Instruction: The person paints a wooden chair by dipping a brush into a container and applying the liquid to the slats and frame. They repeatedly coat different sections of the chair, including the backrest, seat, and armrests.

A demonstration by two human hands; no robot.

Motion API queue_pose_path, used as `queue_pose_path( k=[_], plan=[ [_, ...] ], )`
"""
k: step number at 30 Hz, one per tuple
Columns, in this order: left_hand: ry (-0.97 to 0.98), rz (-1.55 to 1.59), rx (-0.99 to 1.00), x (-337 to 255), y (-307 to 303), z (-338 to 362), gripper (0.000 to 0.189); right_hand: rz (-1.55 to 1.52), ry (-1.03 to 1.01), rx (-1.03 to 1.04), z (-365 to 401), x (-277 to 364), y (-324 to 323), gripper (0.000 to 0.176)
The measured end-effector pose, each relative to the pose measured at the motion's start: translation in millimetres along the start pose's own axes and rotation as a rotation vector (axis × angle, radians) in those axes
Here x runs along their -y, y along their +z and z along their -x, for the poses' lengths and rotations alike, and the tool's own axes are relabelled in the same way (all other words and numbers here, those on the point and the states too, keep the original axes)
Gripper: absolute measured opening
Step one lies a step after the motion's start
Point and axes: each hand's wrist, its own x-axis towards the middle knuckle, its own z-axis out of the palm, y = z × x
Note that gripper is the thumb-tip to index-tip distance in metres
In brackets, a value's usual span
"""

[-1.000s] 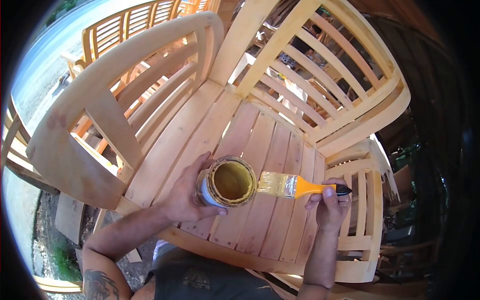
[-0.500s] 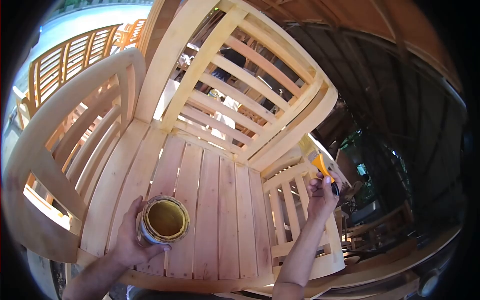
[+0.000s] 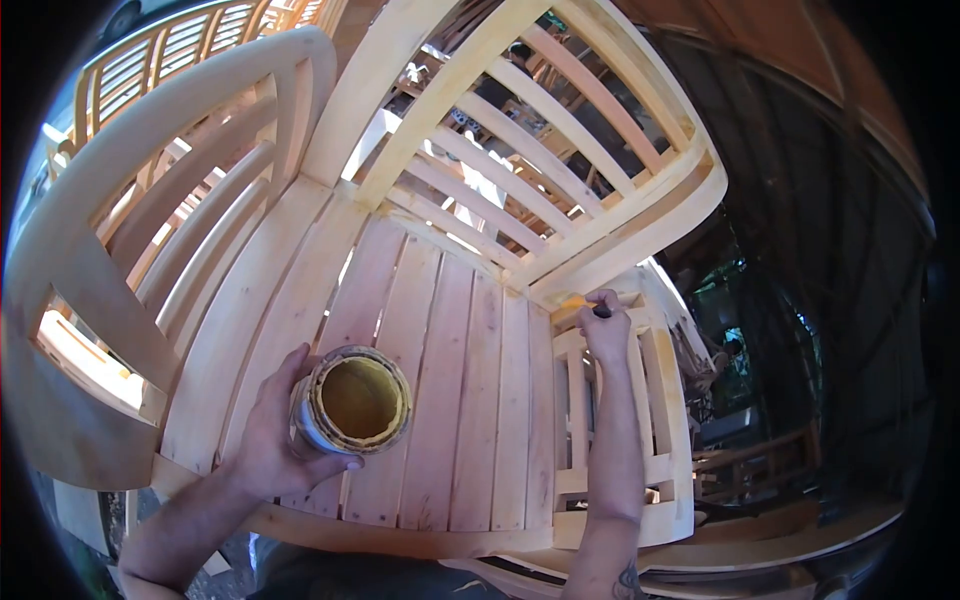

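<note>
My left hand (image 3: 275,430) is wrapped round a metal can (image 3: 312,422) of yellowish-brown liquid, its rim crusted with drips, held over the slatted seat (image 3: 430,400) of a pale wooden bench. In my right hand (image 3: 606,325) is a paintbrush (image 3: 577,301) with a yellow-and-black handle. Its bristle end points left, right at the far right corner where the backrest (image 3: 600,235) meets the right armrest frame (image 3: 655,390). My fingers hide part of the handle.
The bench's curved left side frame (image 3: 75,250) rises close to my left arm. An orange-brown slatted piece of furniture (image 3: 130,75) stands beyond it. Dark corrugated sheeting (image 3: 830,250) is on the right, with wooden frames (image 3: 760,465) below it.
My right hand has moved left and up, bringing the brush from beyond the armrest to the backrest corner. The can has shifted slightly right and up in view, which has turned.
</note>
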Motion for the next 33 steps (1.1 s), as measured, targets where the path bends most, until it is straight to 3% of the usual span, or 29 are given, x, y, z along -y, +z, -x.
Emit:
queue_pose_path(
  k=[2, 17, 20, 26, 29, 33],
  plan=[
    [0.002, -0.028, 0.003, -0.5, -1.2, -0.7, 0.128, 0.196, -0.141, 0.009, -7.9, -0.2, 11.4, 0.025],
    [-0.057, -0.082, 0.018, -2.3, -5.6, -1.4, 0.127, 0.668, -0.231, 0.256, -53.0, -24.3, 71.5, 0.026],
    [-0.068, -0.086, 0.058, -2.4, -7.7, -1.1, 0.133, 0.684, -0.293, 0.102, -51.8, -8.6, 70.5, 0.023],
    [-0.057, -0.058, 0.0, 2.2, -3.6, 0.0, 0.126, 0.715, -0.242, 0.193, -40.5, -19.1, 85.5, 0.027],
    [-0.06, -0.077, 0.004, 1.6, -5.7, -0.3, 0.125, 0.735, -0.207, 0.069, -36.8, -21.2, 90.7, 0.033],
    [-0.057, -0.07, 0.002, 2.6, -4.3, 0.8, 0.125, 0.713, -0.297, 0.09, -19.6, -39.1, 105.1, 0.03]
  ],
)
